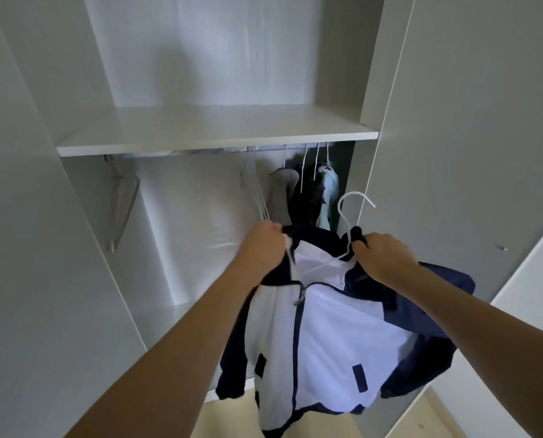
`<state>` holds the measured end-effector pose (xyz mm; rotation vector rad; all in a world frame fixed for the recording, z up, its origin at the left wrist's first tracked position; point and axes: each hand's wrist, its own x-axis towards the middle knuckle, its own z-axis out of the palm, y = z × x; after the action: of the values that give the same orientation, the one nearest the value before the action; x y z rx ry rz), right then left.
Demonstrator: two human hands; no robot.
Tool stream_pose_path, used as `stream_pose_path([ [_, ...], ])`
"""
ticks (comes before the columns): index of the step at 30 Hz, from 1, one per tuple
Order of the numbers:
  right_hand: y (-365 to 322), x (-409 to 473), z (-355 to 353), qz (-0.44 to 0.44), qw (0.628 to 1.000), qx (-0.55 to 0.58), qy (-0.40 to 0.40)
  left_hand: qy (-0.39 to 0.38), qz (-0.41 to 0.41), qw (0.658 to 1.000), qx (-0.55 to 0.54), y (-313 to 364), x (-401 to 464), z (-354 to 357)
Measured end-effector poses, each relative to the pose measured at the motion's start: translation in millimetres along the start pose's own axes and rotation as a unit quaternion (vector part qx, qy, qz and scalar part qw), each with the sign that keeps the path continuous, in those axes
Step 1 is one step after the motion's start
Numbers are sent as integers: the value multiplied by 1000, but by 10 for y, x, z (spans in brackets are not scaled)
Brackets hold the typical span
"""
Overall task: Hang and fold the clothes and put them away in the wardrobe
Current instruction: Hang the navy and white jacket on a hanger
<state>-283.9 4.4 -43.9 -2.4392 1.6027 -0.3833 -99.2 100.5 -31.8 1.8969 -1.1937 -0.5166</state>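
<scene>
- Both hands up in front of an open wardrobe (84, 74), holding a jacket (327, 336) — navy and white, zip front, two small navy pocket strips.
- Left hand (264, 245): fingers curled round the jacket's left shoulder/collar edge, a white cord running out from under the fist.
- Right hand (380, 254): fingers curled round the right shoulder fabric, right at the neck of a white hanger (349, 222).
- Hanger sits inside the jacket collar, hook sticking up free between the hands — not on the rail (200, 150).
- Jacket hangs mid-air below the hands, zip partly open at the top, right sleeve bunched off to the right, hem low near the frame bottom.
- Shelf (216, 134) runs across the wardrobe above the hands; rail sits just under it.
- On the rail: a bunch of bare white hangers (254, 188) near the middle, then hung clothes at the right end — grey garment (283, 191), dark garment (305, 197), light blue garment (327, 194).
- A triangular bracket (121, 197) is fixed on the left inner wall below the shelf.
- Pale wood floor (219, 415) shows under the jacket.
</scene>
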Motion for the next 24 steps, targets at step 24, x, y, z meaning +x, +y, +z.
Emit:
stream_pose_path([
  [24,-962,294,638,-76,963,243,-93,-156,-174,970,-65,-787,-745,-498],
])
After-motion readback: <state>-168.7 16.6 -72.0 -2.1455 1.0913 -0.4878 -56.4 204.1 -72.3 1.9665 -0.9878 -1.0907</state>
